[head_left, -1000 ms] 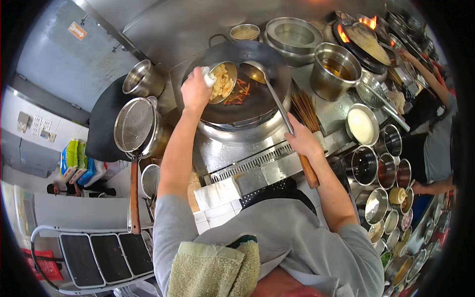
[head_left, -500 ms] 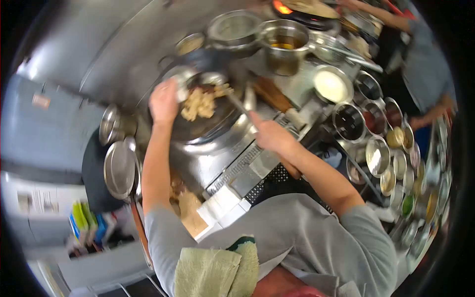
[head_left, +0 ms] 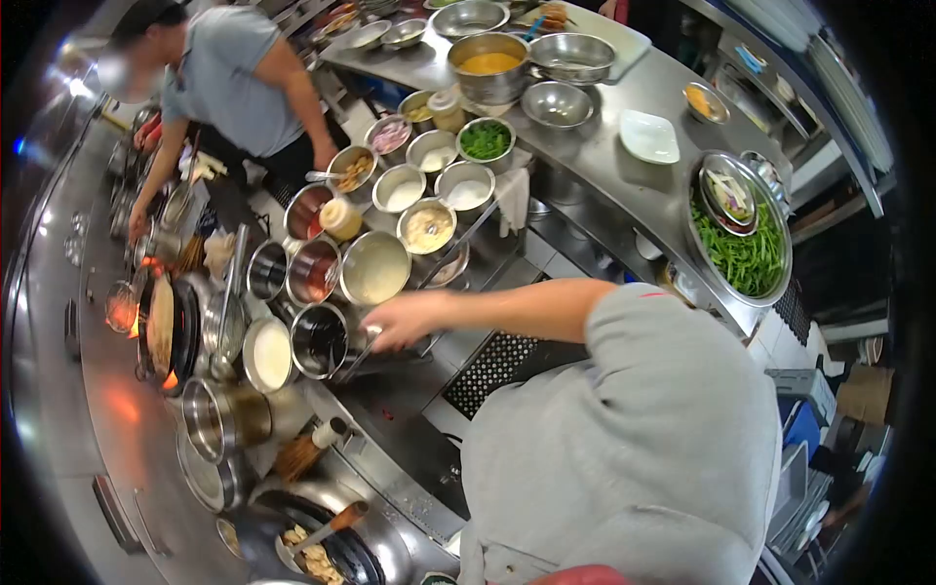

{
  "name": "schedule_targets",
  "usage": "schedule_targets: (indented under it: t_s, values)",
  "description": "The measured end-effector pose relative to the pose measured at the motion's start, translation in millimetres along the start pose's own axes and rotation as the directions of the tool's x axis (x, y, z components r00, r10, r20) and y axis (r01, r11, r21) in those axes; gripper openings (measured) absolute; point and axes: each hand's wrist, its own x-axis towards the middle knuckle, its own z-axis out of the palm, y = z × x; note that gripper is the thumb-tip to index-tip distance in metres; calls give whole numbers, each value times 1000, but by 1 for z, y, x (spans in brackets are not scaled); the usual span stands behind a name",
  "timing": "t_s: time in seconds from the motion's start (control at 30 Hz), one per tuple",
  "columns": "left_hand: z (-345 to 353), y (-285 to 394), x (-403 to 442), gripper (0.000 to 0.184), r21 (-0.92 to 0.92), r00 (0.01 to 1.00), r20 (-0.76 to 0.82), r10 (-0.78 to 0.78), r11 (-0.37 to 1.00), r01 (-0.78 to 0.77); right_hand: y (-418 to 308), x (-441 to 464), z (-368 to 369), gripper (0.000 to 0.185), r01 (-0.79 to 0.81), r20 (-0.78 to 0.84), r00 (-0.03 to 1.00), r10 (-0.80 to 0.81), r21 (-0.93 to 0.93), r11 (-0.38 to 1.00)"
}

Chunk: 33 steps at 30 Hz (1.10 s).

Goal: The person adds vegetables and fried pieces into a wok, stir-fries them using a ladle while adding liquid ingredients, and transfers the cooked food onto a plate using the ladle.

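Note:
My right hand (head_left: 395, 322) reaches out over the seasoning pots, its fingers curled by the rim of a steel pot of dark sauce (head_left: 327, 339). A bit of shiny metal shows at the fingertips; what it belongs to I cannot make out. Just behind the hand stands a wider pot of pale liquid (head_left: 375, 269). At the bottom edge, a ladle (head_left: 327, 532) with a wooden handle leans in the wok (head_left: 363, 558), which holds pale cooked pieces (head_left: 314, 564). My left hand is out of view.
Beside the flaming burner (head_left: 168, 378) a co-worker (head_left: 234, 73) stands at upper left. A bamboo brush (head_left: 310, 450) lies near a steel pot (head_left: 224, 419). The steel counter (head_left: 604, 166) at right bears a white dish (head_left: 648, 136) and a bowl of greens (head_left: 746, 263).
The view has swung right. My right hand has let go of the ladle and moved to the seasoning pots. My left hand, earlier at the wok with a pale dish, has left view.

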Motion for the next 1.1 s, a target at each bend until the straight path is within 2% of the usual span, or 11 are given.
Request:
schedule_targets:
  t_s: [0.13,0.2,0.23,0.3,0.37,0.43,0.5,0.63,0.73,1.03,1.1]
  values:
    - [83,55,-83,39,-288,877,398,-270,870,399,101,-160,-133,40,-16,-528,813,244,400,916]
    - [150,97,-139,37,-302,815,514,-269,832,466,126,-243,-183,28,-31,-779,546,307,347,937]
    - [183,86,-151,42,-223,760,638,-129,913,342,115,-289,-201,25,-128,-835,490,249,213,968]
    - [247,111,-212,44,-178,435,894,-110,803,569,99,-358,-234,28,-233,-932,344,111,29,972]
    - [315,112,-279,34,-181,171,979,107,845,503,83,-421,-253,42,-378,-980,179,91,17,926]
    - [364,127,-359,26,106,-177,984,2,797,594,83,-472,-258,50,-376,-997,69,25,-3,926]
    - [392,144,-432,26,310,-448,893,-38,776,550,74,-509,-235,32,-289,-999,-16,44,47,956]
    - [446,193,-550,14,360,-620,784,33,789,497,67,-539,-132,51,-10,-949,-192,249,256,967]
    - [489,248,-641,12,299,-629,758,174,764,572,93,-556,-63,56,94,-847,-400,349,340,936]
    - [515,325,-733,23,233,-669,700,251,805,545,79,-554,33,43,118,-663,-629,405,433,893]
    - [505,312,-701,34,-223,-596,651,470,869,442,76,-547,33,41,100,-656,-629,417,464,880]
